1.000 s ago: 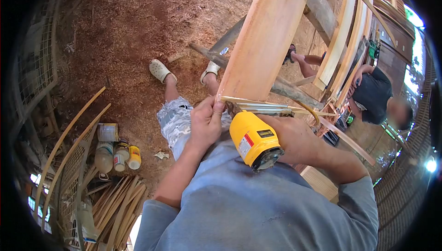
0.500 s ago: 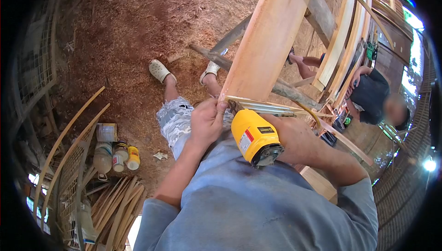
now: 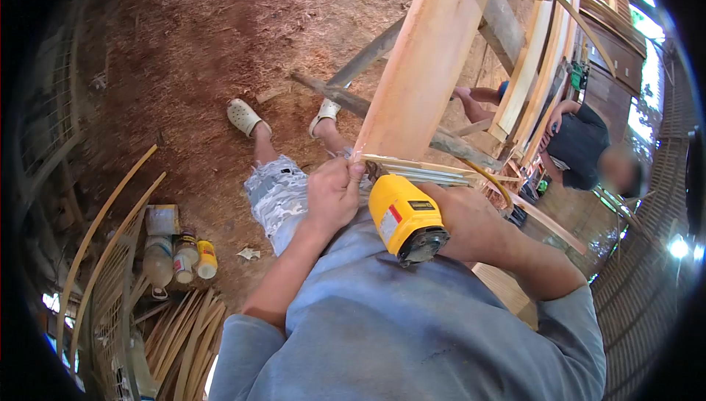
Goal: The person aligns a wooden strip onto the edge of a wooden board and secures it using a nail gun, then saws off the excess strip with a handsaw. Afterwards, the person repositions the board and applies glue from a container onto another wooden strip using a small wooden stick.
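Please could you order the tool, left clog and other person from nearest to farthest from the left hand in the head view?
1. Tool, right of the left hand
2. Left clog, on the ground
3. Other person, far right

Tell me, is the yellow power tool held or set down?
Held: the right hand grips the yellow power tool; whether it's running, I cannot tell.

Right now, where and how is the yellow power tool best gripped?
Probably on the side covered by the right hand, coming from the right: the yellow power tool looks bulky, and its dark front end faces the board.
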Demonstrator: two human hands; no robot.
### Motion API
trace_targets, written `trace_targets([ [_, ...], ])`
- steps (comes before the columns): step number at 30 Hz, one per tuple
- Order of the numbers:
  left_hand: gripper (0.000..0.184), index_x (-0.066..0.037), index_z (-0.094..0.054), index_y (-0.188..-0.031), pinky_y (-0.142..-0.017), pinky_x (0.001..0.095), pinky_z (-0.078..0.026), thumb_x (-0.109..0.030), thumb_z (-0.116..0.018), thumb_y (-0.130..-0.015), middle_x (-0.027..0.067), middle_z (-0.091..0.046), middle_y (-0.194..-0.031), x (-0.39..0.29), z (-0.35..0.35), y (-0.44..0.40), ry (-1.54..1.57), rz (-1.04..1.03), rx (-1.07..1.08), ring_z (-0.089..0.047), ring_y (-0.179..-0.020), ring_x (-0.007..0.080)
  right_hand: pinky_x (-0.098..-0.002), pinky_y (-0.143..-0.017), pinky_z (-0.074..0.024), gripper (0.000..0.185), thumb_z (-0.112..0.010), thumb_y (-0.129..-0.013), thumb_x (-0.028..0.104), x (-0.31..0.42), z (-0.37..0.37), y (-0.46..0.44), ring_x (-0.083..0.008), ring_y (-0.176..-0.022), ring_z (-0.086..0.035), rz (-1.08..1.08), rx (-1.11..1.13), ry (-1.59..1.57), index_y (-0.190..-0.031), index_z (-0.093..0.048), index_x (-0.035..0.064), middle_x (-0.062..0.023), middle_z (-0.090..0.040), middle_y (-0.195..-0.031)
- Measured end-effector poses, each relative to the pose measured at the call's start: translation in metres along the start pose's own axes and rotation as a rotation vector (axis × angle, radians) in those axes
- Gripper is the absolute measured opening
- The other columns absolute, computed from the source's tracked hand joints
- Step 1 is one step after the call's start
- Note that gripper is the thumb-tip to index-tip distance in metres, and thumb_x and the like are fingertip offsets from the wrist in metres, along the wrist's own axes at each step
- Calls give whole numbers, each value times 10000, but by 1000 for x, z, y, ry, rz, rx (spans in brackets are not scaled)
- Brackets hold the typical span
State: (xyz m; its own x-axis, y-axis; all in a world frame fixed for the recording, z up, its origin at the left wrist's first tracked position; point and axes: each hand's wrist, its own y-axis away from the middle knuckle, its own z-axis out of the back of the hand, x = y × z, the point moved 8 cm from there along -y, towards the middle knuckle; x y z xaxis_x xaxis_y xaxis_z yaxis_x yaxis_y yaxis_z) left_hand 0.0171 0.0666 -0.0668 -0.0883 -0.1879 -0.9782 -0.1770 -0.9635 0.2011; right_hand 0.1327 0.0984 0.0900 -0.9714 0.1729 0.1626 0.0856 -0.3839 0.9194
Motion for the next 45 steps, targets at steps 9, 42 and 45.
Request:
trace_targets([
  [9, 435, 7, -515, -649, -536, 476, -401, -248, -594, -993, 168, -484, -629, 9, -2, 2, 40, 25, -4, -527, -569, 376, -509, -807, -534, 577, -728, -802, 383, 1, -3, 0, -393, -915, -690, -67, 28, 56, -1265, -545, 93, -211, -707, -951],
  [42, 316, 92, -686, -1004, -734, 252, -488, -216, -618, -1010, 47, -688, -891, 54, 5, 12, 341, 335, -277, -592, -799, 82, -248, -647, -429, 65, -678, -869, 41, -301, 49, 212, -92, -693, -522, 181, -1327, -788, -889, -616, 46, 9, -573, -801],
  [45, 309, 83, -663, -973, -715, 268, -507, -219, -612, -1014, 55, -675, -857, 30, 4, 10, 378, 348, -281, -606, -774, 103, -256, -614, -422, 46, -595, -873, 1, -313, 47, 248, -114, -635, -493, 480, -1519, -904, -837, -572, 17, -35, -528, -699],
])
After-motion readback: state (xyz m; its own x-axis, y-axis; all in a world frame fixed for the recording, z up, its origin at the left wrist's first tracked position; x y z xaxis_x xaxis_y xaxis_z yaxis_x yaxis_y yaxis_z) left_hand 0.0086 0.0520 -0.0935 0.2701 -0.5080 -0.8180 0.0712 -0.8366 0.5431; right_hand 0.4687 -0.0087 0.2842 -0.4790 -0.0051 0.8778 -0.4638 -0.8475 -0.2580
